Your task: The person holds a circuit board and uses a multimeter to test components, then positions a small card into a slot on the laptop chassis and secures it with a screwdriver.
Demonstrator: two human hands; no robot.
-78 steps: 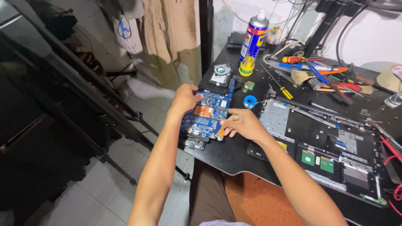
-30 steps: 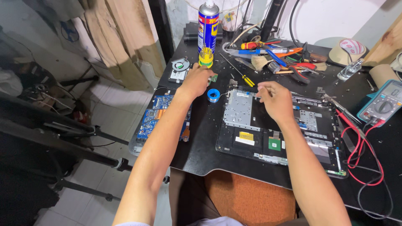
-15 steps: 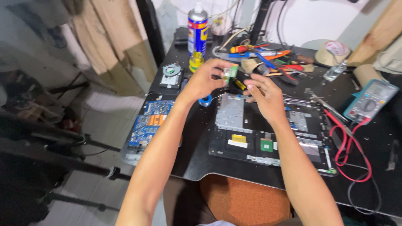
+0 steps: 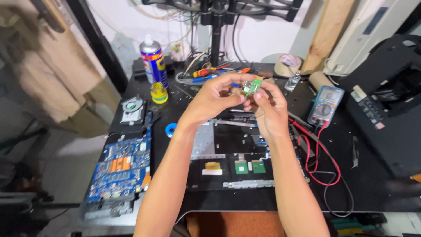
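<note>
1. The small green circuit board point(image 4: 251, 87) is raised above the opened laptop chassis point(image 4: 245, 153), pinched between both hands; the left hand point(image 4: 215, 98) closes thumb and fingers on its left edge, the right hand point(image 4: 269, 107) on its right.
2. Handling judgement: grip only the edges, keeping fingers off the connector.
3. Half a second ago the hands were lower, close over the chassis; left of it, the blue motherboard point(image 4: 123, 164) lies unmoved.
</note>
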